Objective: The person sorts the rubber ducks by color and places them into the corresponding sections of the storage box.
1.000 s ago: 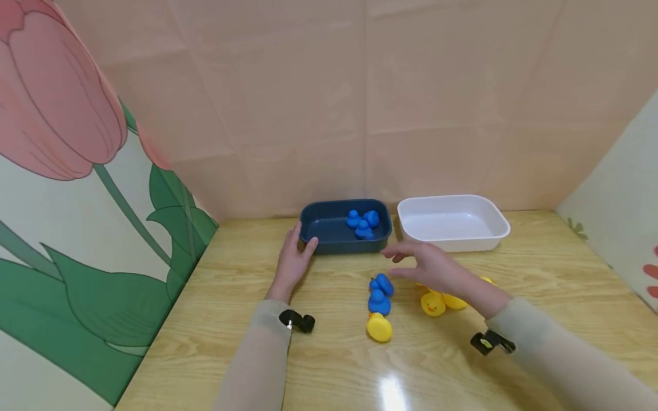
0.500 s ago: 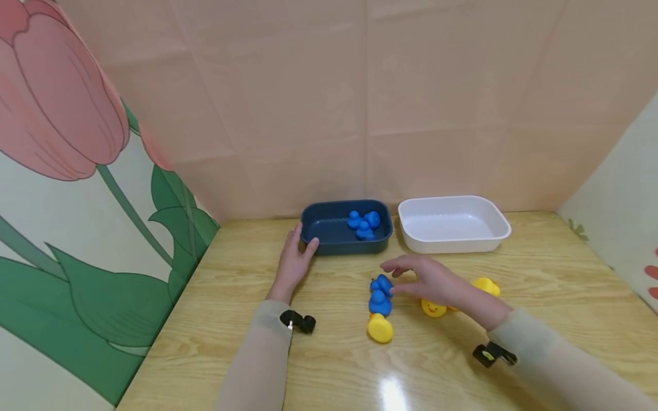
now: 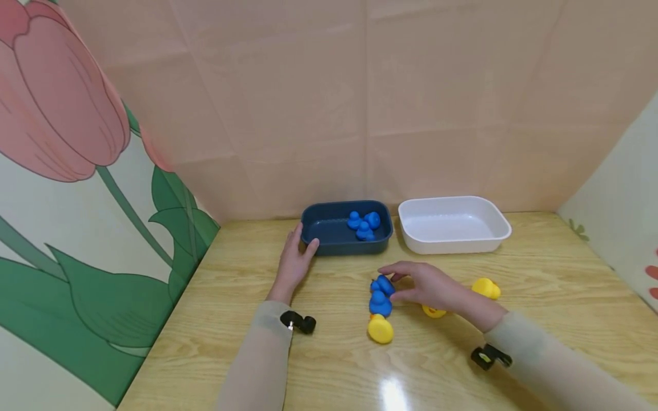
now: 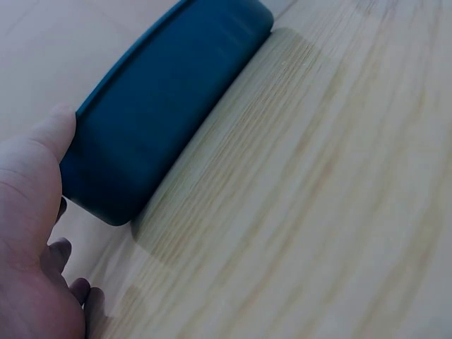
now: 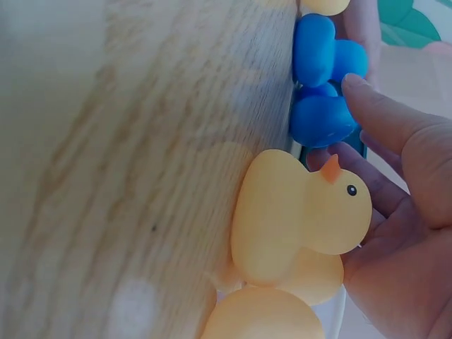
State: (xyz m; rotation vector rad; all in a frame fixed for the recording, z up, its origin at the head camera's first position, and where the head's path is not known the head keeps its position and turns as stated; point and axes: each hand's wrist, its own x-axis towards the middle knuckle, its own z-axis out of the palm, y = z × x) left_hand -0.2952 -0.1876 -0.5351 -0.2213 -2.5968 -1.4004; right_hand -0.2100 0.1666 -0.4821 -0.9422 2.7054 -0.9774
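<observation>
My left hand (image 3: 293, 262) rests at the left end of a dark blue tub (image 3: 349, 247), thumb at the front wall and fingers along the side. In the left wrist view the thumb (image 4: 58, 131) touches the tub's corner while the other fingers hang loose below. Three blue rubber ducks (image 3: 364, 230) lie inside it. My right hand (image 3: 429, 285) reaches over a tipped blue duck (image 3: 385, 284), its thumb and forefinger spread on either side. Against that duck sits another blue duck (image 3: 380, 305), with a tipped yellow duck (image 3: 380, 330) nearer me.
A white tub (image 3: 452, 246) stands right of the dark one. Several yellow ducks lie under and behind the right forearm, one yellow duck (image 3: 485, 288) showing past it; a yellow duck (image 5: 275, 219) fills the right wrist view's middle. A papered wall backs the wooden table (image 3: 339, 371).
My right hand has come down and slightly nearer me, so its thumb and forefinger now straddle the tipped blue duck. My left hand has stayed at the dark tub.
</observation>
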